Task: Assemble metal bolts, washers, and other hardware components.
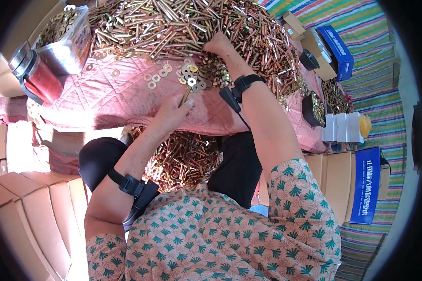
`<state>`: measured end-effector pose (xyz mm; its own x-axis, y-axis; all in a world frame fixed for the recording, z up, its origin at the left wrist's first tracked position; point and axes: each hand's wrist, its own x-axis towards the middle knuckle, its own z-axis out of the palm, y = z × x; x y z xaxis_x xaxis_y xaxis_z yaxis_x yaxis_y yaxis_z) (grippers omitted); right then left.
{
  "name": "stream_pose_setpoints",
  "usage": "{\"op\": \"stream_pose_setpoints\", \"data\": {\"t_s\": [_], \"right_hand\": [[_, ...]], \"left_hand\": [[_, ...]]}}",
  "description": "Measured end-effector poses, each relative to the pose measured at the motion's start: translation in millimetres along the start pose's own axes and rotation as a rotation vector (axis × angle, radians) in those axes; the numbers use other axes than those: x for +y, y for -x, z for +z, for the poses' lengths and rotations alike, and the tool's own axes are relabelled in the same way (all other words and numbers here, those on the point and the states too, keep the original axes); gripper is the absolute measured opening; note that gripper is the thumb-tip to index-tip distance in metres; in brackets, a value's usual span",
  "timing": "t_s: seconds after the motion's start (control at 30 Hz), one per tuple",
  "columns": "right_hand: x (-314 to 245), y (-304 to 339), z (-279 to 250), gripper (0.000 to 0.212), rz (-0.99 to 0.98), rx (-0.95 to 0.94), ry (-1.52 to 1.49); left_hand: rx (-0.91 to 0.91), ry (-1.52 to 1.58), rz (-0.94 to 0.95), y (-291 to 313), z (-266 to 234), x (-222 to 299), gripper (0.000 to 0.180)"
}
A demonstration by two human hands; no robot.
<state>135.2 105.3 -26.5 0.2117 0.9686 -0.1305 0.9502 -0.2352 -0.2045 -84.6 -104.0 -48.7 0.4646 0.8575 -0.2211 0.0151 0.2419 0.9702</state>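
Observation:
My left hand (171, 114), above the near edge of the pink quilted cloth (122, 96), pinches a brass-coloured anchor bolt (186, 95). A flat washer (191, 81) shows at the bolt's upper end. Loose washers (164, 72) lie scattered just beyond that hand. Farther off, my right hand (220, 45) is at the big heap of metal anchor bolts (150, 28), its fingers bent together. What they hold, if anything, is hidden. Below its wrist sits a small pile of nuts (220, 70).
A clear bin of washers (75, 47) and a red flask (42, 77) stand at the left. More bolts (185, 157) lie below the cloth's edge, between my legs. Cardboard boxes (37, 210) flank me; a black tray of small parts (312, 110) and white boxes (342, 127) are at the right.

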Motion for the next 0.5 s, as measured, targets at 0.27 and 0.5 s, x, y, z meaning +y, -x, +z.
{"op": "stream_pose_setpoints", "data": {"t_s": [0.27,0.5], "right_hand": [[25,8,5,0.034,-0.233,0.051,-0.02],[23,74,-30,0.039,-0.351,0.049,-0.005]], "left_hand": [[0.014,-0.055,0.143,-3,8,-3,0.027],[0.065,0.116,0.019,-2,-2,-1,0.024]]}}
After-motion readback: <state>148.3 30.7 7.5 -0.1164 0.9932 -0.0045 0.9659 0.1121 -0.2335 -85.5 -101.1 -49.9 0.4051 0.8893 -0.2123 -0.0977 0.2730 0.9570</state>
